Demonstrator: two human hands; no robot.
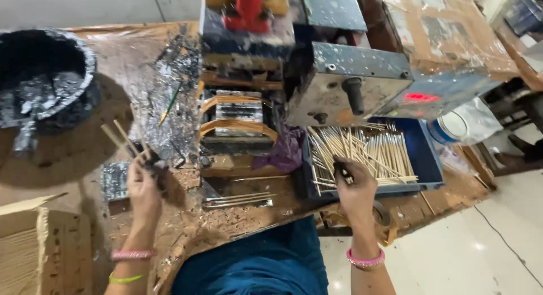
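Wooden sticks (121, 138) in left hand (144, 187) grip

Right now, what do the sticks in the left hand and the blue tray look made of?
Sticks: thin, pale tan, matte, likely bamboo or wood, held in the left hand. Blue tray: smooth, uniform colour, probably plastic, possibly painted metal; more sticks lie in it under the right hand.
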